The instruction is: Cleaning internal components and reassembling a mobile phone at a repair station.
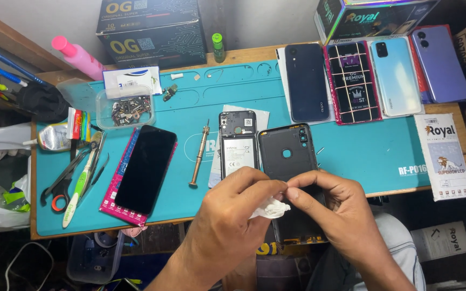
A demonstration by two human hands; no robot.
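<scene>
Fingers and thumbs of both hands were pinched together on one small white wad of tissue (269, 208), the left hand (232, 218) gripping it from nine o'clock and the right hand (334, 207) from three o'clock, fingertips almost meeting over it. The wad sat low in the view, just above the near edge of the teal work mat (351, 145), and it seemed held between both hands so it could be pulled or folded.

Directly at twelve o'clock of the hands lay a black phone back cover (288, 152), inner face up, and just beside it at eleven o'clock an opened phone body (238, 143) showing its battery; both seemed parked within easy reach. A screwdriver (199, 153) rested at ten o'clock, and further that way a black screen panel (146, 168) lay on a pink backing.

Far toward ten o'clock a clear plastic tub (125, 110) held a heap of small dark parts, too small to tell apart. Scissors and tweezers (74, 178) lay at nine o'clock. Four phones in a row (376, 78) stood at one o'clock, well apart from the hands
</scene>
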